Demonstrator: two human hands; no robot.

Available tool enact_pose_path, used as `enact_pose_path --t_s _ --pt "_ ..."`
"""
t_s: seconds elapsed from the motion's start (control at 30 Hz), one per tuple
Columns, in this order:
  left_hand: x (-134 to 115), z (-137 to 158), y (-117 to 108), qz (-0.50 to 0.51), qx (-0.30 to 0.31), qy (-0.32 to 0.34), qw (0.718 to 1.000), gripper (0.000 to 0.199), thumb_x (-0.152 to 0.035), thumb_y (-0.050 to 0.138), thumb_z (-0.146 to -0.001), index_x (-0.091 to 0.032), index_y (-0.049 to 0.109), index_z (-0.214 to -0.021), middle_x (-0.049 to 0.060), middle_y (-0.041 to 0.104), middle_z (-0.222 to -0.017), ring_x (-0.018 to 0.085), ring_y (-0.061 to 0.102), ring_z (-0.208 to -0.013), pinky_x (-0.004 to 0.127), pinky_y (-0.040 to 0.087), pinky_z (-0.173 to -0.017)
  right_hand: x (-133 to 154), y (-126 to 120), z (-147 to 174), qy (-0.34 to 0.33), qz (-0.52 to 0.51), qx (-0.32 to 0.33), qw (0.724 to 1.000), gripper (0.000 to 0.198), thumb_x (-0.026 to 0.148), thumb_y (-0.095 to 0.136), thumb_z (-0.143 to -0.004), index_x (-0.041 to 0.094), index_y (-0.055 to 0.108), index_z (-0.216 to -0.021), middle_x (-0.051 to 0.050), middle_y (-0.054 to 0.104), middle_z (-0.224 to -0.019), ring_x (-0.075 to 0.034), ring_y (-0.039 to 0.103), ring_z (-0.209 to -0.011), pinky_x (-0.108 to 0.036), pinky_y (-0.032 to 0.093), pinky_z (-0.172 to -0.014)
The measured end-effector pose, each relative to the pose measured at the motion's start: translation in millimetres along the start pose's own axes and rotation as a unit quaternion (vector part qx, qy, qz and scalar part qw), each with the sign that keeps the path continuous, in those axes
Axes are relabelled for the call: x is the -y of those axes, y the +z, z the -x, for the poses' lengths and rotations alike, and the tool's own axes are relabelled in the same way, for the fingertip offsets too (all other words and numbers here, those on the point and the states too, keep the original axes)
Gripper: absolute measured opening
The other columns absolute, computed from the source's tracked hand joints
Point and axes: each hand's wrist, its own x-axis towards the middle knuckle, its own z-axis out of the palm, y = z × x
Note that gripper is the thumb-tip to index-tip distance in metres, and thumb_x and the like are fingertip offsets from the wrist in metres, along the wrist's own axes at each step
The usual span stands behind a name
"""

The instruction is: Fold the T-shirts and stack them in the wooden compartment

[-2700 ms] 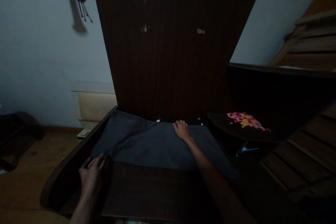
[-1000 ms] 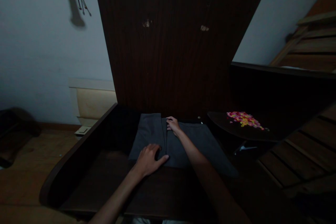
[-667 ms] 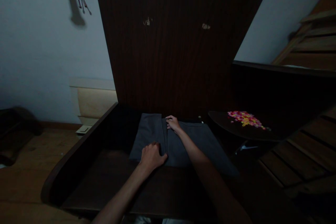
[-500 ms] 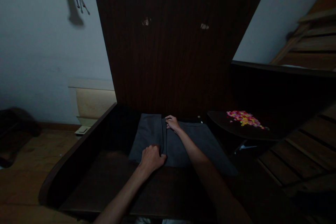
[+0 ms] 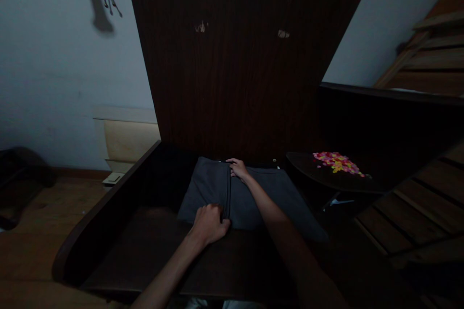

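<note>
A dark grey folded cloth lies on the dark wooden surface; I cannot tell what kind of garment or cover it is. Its left part is folded over, with the fold's layered edge running front to back near the middle. My left hand is closed on the near end of that edge, thumb pointing right. At the far end, my right hand pinches the cloth with bent fingers. To the right the cloth spreads flat, partly hidden under my right forearm.
A raised wooden side bounds the surface on the left, and a tall dark panel stands behind. At right, a small shelf bears a heap of pink, red and yellow pieces. Wooden slats stand farther right.
The far end of the folded-over left part has shifted right, up to my right hand, closing the small gap there. Both hands have barely moved.
</note>
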Motion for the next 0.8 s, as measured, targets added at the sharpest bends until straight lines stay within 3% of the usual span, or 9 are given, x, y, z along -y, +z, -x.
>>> enact_pose_path --t_s 0.13,0.2,0.27,0.37,0.53,0.8 --pt "-5 -3 1 -0.008 -0.016 -0.061 0.998 0.034 -0.040 0.044 -0.086 -0.016 0.067 -0.095 0.015 0.073 -0.092 0.027 0.069 -0.090 0.036 0.047 -0.077 10 1 4 0.022 0.023 0.023 0.999 0.025 0.014 0.045 -0.082 0.018 0.069 -0.087 0.003 0.057 -0.061 -0.005 0.049 -0.043 -0.015 0.045 -0.039" --pt "-7 -4 1 -0.012 -0.010 -0.069 0.997 0.033 -0.037 0.048 -0.083 -0.016 0.064 -0.103 0.015 0.073 -0.093 0.028 0.069 -0.091 0.036 0.048 -0.076 14 2 5 0.011 0.067 0.029 0.997 0.018 0.017 0.052 -0.081 0.018 0.069 -0.084 0.003 0.060 -0.065 -0.006 0.051 -0.046 -0.015 0.045 -0.040" --pt "-9 -3 -1 -0.020 -0.001 -0.069 0.997 0.032 -0.032 0.051 -0.079 -0.016 0.062 -0.105 0.015 0.072 -0.094 0.029 0.068 -0.092 0.037 0.048 -0.076 15 3 5 0.003 0.133 0.027 0.991 0.009 0.015 0.063 -0.075 0.017 0.068 -0.082 0.004 0.060 -0.062 -0.006 0.051 -0.046 -0.014 0.043 -0.039" --pt "-11 -2 -3 -0.034 -0.004 -0.063 0.997 0.032 -0.029 0.052 -0.077 -0.015 0.061 -0.104 0.015 0.072 -0.095 0.031 0.068 -0.092 0.038 0.049 -0.075 17 5 4 0.005 0.184 0.018 0.983 0.012 0.010 0.070 -0.068 0.016 0.064 -0.076 0.007 0.056 -0.052 -0.006 0.049 -0.041 -0.014 0.039 -0.038" --pt "-17 2 -1 -0.048 -0.019 -0.043 0.998 0.028 -0.029 0.049 -0.081 -0.013 0.065 -0.098 0.017 0.071 -0.095 0.031 0.068 -0.093 0.039 0.048 -0.077 19 3 -1 0.018 0.183 0.000 0.983 0.013 0.013 0.066 -0.071 0.017 0.057 -0.064 0.006 0.055 -0.050 -0.007 0.051 -0.039 -0.016 0.043 -0.041" --pt "-24 3 6 -0.040 -0.015 -0.021 0.999 0.026 -0.024 0.049 -0.083 -0.013 0.063 -0.101 0.017 0.071 -0.096 0.030 0.068 -0.093 0.038 0.048 -0.076 11 -3 -1 0.004 0.186 -0.046 0.982 0.010 0.013 0.064 -0.068 0.017 0.056 -0.064 0.006 0.055 -0.049 -0.007 0.053 -0.042 -0.015 0.041 -0.044"
